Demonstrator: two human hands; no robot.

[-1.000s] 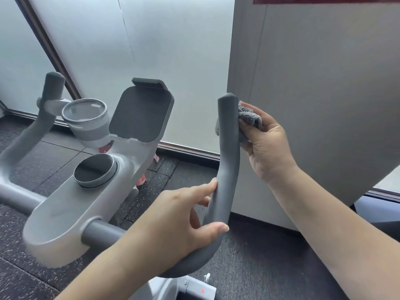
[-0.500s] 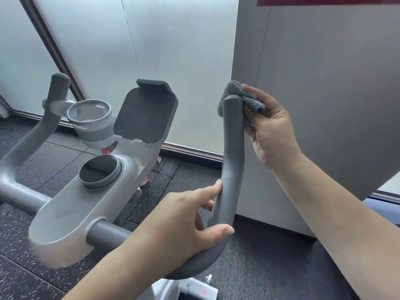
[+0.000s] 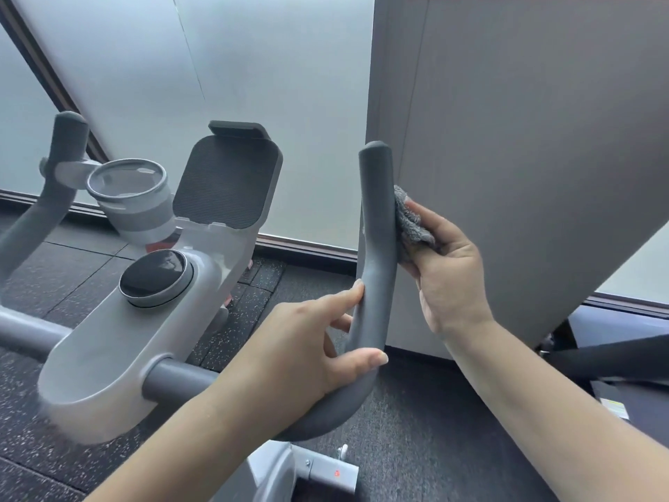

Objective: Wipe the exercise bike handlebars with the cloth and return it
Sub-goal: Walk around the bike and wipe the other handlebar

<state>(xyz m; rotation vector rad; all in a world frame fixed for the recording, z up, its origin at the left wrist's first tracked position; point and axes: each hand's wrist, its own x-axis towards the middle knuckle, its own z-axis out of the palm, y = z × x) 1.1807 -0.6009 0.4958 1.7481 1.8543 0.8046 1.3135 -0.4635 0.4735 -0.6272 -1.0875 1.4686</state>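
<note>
The bike's right handlebar [image 3: 376,226] is a dark grey padded bar that curves up from the crossbar. My right hand [image 3: 449,273] presses a small grey cloth [image 3: 411,221] against the bar's right side, about a third of the way down from its tip. My left hand [image 3: 311,349] grips the lower bend of the same bar, thumb on the near side and fingers behind. The left handlebar [image 3: 61,157] rises at the far left, untouched.
Between the bars sit the light grey console [image 3: 108,342] with a round black dial [image 3: 154,277], a cup holder [image 3: 126,182] and a ribbed tablet holder [image 3: 228,179]. A grey panel [image 3: 525,139] stands close behind the right bar. Frosted glass lies beyond, speckled rubber flooring below.
My right hand has slid the cloth down from the tip of the right handlebar to its upper shaft. My left hand has kept its grip on the lower bend.
</note>
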